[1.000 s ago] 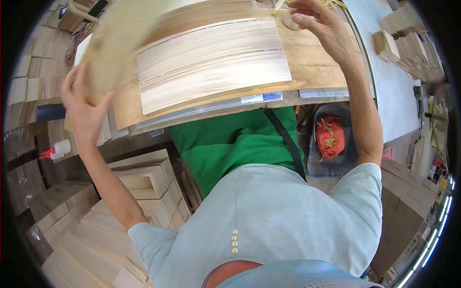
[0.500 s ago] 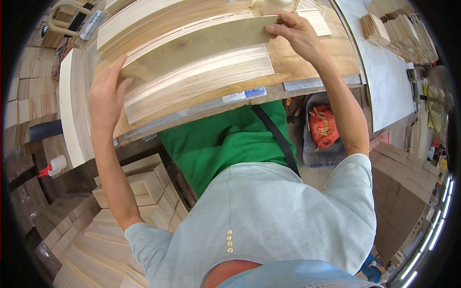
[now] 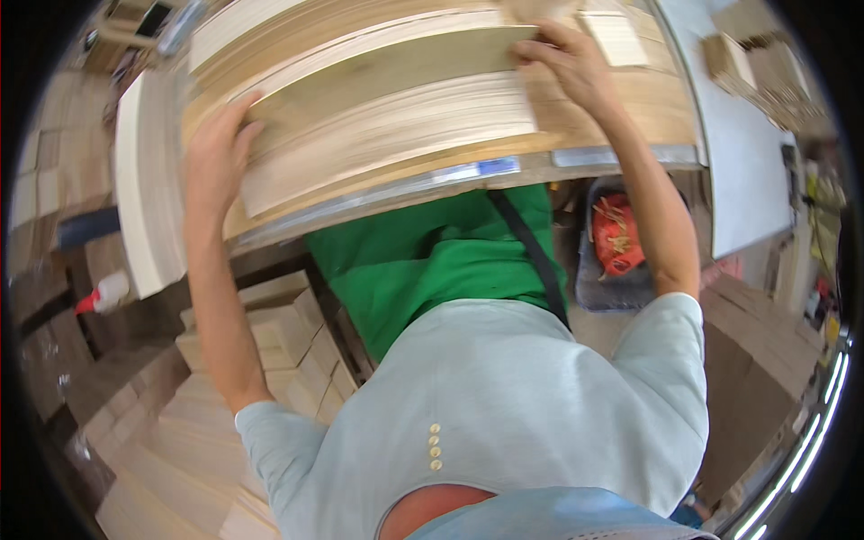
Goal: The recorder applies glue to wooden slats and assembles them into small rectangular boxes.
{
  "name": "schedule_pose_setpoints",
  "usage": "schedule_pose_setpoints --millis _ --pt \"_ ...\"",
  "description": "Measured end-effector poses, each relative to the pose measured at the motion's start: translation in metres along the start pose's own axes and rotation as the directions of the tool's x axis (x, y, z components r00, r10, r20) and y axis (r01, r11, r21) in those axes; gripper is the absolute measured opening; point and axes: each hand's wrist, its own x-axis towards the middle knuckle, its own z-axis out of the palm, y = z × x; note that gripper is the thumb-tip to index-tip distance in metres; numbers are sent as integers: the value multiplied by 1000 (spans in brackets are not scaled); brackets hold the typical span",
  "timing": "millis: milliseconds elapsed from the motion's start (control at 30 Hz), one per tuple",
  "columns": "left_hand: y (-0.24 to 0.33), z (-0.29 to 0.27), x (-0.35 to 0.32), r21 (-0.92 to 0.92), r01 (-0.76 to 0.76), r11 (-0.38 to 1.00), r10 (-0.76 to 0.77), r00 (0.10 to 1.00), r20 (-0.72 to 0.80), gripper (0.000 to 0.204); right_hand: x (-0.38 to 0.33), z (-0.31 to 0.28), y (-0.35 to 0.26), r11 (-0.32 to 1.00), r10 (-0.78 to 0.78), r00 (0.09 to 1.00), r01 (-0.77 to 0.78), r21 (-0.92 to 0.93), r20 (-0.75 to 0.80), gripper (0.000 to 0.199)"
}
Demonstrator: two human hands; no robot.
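Between my two hands a long thin wooden board is held tilted above the bench, its broad face in shadow. My left hand grips the board's left end, fingers behind it and thumb toward me. At the right end my right hand pinches the corner between thumb and fingers. Just below the board, on the near side, lies a stack of pale wooden boards. More long boards are stacked beyond it. The picture is somewhat smeared by motion.
Upright boards stand at the bench's left end, with a white glue bottle with a red tip below. A dark bin holding a red bag sits under the bench. Small wood pieces lie at far right, beside a grey-white table.
The whole scene has shifted slightly right in the picture as the view moved. Both hands still hold the board, which looks turned a little closer to level.
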Motion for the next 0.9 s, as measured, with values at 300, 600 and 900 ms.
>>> schedule_pose_setpoints --millis 300,600,900 --pt "-1 -4 -2 33 -37 999 37 999 5 28 -4 3 16 966 46 999 -43 257 -5 23" --pt "-8 3 9 49 -81 995 81 997 -5 28 -6 -4 15 981 43 999 -41 189 -11 22" --pt "69 24 39 -11 -115 993 115 991 65 32 -18 1 -10 990 80 996 -76 122 -32 23"
